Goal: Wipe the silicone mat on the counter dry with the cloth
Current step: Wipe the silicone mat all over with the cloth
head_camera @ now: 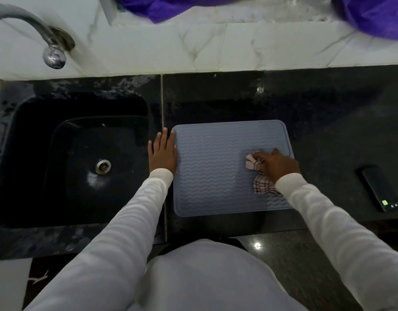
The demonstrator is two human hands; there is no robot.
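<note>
A grey-blue silicone mat (216,171) with wavy ridges lies flat on the dark counter, just right of the sink. Small water drops dot its surface. My left hand (163,152) rests flat, fingers together, on the counter at the mat's left edge, its thumb side touching the rim. My right hand (277,163) presses a bunched checked cloth (262,185) onto the right part of the mat. The cloth sticks out to the left of my fingers and below my wrist.
A black sink (81,162) with a metal drain lies to the left, a chrome tap (52,50) above it. A dark phone (381,188) lies on the counter (317,108) to the right. Purple fabric (373,16) sits on the white ledge behind.
</note>
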